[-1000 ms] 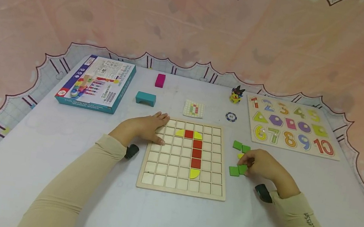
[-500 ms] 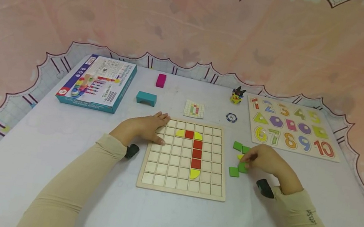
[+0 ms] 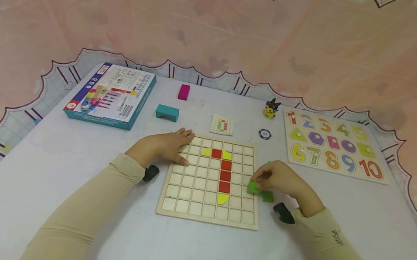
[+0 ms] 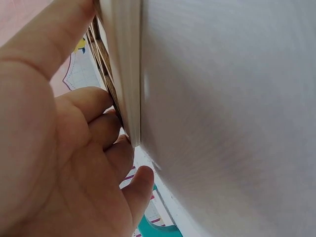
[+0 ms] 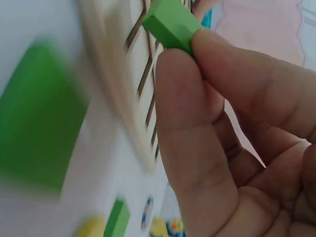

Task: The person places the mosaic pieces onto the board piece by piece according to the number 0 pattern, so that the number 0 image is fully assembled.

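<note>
A square wooden grid board [image 3: 190, 205] lies in the middle of the head view. Red square tiles [image 3: 225, 176] and yellow quarter-round tiles [image 3: 223, 199] sit in its cells, forming a bent line. My left hand [image 3: 168, 144] rests on the board's upper left edge with fingers spread; in the left wrist view its fingertips lie along the rim. My right hand [image 3: 279, 177] pinches a green square tile [image 5: 173, 22] between thumb and finger, over the board's right edge. Another green tile [image 3: 268, 196] lies on the table just below that hand.
Behind the board lie a small pattern card [image 3: 222, 125], a poker chip [image 3: 265, 134], a teal arch block [image 3: 167, 113] and a magenta block [image 3: 183, 92]. A toy figure [image 3: 271, 108] stands near a number puzzle [image 3: 336, 143] at right. A box [image 3: 111, 95] lies back left.
My right hand has picked a green tile from the loose pile and moved left with it to the board's right edge. My left hand has stayed still.
</note>
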The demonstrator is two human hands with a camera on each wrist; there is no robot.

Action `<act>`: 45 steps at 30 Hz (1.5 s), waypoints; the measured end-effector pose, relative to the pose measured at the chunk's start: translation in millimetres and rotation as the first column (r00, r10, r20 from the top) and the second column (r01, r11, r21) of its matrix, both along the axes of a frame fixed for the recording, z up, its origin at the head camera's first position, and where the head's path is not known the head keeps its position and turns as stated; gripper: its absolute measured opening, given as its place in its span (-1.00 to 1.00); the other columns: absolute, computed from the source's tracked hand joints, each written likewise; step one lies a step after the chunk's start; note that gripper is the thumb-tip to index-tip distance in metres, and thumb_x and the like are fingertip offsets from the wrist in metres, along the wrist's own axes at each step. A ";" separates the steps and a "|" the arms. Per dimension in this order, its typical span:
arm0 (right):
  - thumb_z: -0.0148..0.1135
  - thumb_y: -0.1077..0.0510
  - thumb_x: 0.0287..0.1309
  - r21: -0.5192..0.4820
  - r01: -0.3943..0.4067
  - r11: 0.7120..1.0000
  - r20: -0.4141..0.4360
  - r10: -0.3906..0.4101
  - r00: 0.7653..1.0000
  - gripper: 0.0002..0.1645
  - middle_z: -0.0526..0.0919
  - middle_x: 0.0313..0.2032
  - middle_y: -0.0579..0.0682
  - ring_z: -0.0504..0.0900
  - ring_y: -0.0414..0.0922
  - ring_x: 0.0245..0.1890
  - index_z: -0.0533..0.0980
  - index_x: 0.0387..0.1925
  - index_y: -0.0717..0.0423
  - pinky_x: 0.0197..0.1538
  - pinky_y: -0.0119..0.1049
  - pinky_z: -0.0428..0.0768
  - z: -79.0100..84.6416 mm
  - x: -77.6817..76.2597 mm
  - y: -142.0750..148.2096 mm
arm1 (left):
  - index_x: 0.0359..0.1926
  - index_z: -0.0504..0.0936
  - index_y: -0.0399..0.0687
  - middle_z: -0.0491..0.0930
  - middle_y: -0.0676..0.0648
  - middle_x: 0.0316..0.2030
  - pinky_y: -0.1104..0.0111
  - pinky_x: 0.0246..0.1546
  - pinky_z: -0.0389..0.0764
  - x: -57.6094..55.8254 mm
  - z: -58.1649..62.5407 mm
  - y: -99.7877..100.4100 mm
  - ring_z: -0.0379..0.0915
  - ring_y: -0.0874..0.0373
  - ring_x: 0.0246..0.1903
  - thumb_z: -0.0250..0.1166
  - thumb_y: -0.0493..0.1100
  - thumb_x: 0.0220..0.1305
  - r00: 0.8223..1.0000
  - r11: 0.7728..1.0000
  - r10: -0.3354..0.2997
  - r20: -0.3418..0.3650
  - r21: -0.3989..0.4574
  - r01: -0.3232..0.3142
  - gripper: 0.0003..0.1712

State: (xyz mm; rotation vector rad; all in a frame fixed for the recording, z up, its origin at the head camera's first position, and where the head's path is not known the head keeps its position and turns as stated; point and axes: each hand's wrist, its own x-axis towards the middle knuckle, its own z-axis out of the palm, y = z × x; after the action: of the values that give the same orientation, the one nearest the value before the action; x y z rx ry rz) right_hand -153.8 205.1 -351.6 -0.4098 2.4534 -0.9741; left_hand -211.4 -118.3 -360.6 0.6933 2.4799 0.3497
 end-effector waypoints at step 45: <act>0.35 0.32 -0.08 0.094 -0.082 0.992 -0.067 0.088 0.994 -0.90 0.62 -0.55 -0.15 0.47 -0.23 -0.47 0.67 -0.51 0.07 -0.36 -0.42 0.48 -8.4 26.2 -103.6 | 0.43 -0.22 -0.15 -0.28 -0.15 0.44 0.02 0.39 -0.20 -1.1 -0.6 0.2 -0.50 -0.09 0.42 0.26 0.13 0.14 1.000 1.000 -0.002 -0.006 -0.009 0.002 0.09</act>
State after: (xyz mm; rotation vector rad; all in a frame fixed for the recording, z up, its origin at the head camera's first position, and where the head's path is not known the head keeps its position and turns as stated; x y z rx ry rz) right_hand -127.6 101.5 -360.0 -0.5218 2.5105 -0.8225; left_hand -212.5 -118.1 -361.2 0.6942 2.4847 0.3356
